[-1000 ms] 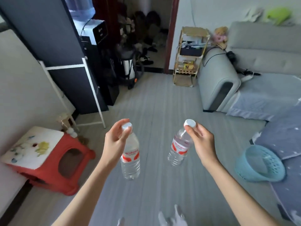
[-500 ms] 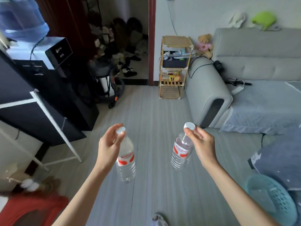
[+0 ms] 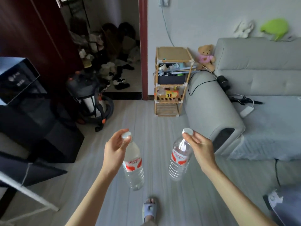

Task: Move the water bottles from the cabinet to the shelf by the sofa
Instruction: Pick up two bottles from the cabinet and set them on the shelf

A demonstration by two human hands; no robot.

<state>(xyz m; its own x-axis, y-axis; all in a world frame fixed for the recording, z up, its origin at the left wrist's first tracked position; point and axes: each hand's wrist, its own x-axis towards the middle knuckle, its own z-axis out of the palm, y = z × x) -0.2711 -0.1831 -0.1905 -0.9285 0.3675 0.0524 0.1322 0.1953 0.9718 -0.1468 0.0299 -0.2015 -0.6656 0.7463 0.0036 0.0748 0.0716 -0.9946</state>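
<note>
My left hand (image 3: 114, 149) pinches the white cap of a clear water bottle (image 3: 134, 167) with a red and white label, and the bottle hangs upright below it. My right hand (image 3: 199, 148) holds a second, matching water bottle (image 3: 179, 159) by its neck and cap, tilted slightly. Both bottles hang over the grey floor. Ahead stands the small wooden shelf (image 3: 172, 82), against the wall beside the arm of the grey sofa (image 3: 213, 111). Its top board is bare; the lower levels hold boxes and packets.
A dark water dispenser (image 3: 17, 88) and a vacuum cleaner (image 3: 91, 98) stand at the left. A doorway with shoes opens behind them. A teddy bear (image 3: 206, 57) sits on the sofa arm with cables nearby. A white frame leg (image 3: 29, 194) crosses the lower left. My slippered foot (image 3: 149, 209) is below.
The view has advanced toward the shelf and sofa, which now look larger and nearer. The red stool and blue basket have left the view. Both hands still carry their bottles.
</note>
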